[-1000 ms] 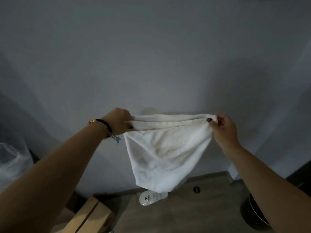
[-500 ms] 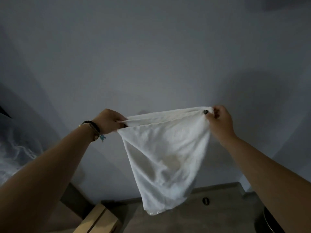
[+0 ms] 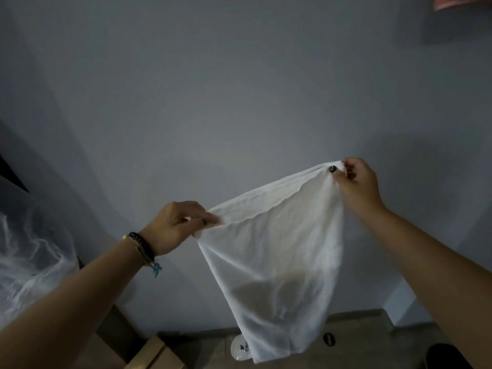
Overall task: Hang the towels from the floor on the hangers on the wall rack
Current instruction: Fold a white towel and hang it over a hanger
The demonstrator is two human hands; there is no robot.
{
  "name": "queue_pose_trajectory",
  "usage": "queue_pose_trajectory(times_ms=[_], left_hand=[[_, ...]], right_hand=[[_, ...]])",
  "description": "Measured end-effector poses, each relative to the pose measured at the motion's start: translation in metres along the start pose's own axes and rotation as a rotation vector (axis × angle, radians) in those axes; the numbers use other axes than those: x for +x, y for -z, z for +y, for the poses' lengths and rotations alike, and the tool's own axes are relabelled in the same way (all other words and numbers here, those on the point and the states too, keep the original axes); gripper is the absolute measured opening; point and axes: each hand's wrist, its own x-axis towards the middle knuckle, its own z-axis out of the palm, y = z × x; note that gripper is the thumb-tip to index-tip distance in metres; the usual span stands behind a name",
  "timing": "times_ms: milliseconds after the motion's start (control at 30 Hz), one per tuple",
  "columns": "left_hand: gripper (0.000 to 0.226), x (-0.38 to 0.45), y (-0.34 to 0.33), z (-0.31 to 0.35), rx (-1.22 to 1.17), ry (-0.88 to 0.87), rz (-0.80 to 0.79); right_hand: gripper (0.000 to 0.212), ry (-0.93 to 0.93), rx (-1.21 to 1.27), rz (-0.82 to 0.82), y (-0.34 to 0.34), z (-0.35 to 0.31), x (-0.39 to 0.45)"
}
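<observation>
A white towel [image 3: 274,262] hangs in the air in front of a plain grey wall, stretched by its top edge between both hands. My left hand [image 3: 177,226] pinches the lower left corner of that edge. My right hand [image 3: 358,183] pinches the higher right corner, so the edge slopes up to the right. The towel's body droops to just above the floor. A pink object [image 3: 460,2] shows at the top right corner; no rack or hanger can be made out.
A clear plastic bag [image 3: 29,265] lies at the left. A wooden box [image 3: 157,355] stands on the floor [image 3: 354,339] at the bottom, with a small white item [image 3: 239,348] partly behind the towel. A dark round container [image 3: 447,358] sits at the bottom right.
Both hands have lifted the towel, and my right hand has risen more than the left, so the top edge now slopes. The view has tilted upward and the pink object has come into sight.
</observation>
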Motion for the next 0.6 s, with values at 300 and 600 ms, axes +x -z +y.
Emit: queue_pose_trajectory(times_ms=[300,600], left_hand=[[0.023,-0.02,-0.052,-0.019,0.114,-0.251,0.203],[0.03,0.017,-0.042,-0.004,-0.526,0.039,0.459]], right_hand=[[0.011,-0.002,-0.04,-0.027,0.003,-0.013,0.005],[0.011,-0.101,0.05,0.098,0.021,-0.003,0.005]])
